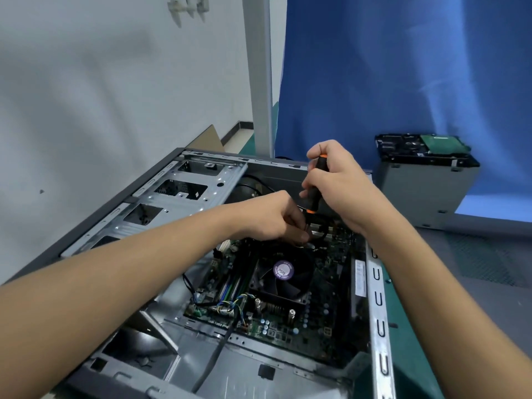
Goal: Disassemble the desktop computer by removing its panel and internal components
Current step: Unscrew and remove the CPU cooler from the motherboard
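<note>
Desktop computer (pixel 184 203) is laid on its side on the green table (pixel 417 355), side panel off, motherboard (pixel 325 283) exposed. One black-and-orange screwdriver (pixel 315 191) is gripped upright in the right hand (pixel 342 185), fingers wrapped round the handle. Left hand (pixel 270 217) is curled at the shaft's foot; whether anything is pinched cannot be told. One purple-labelled fan (pixel 283 272) is seen just below. One drive cage (pixel 426 185) is stood apart, far right.
</note>
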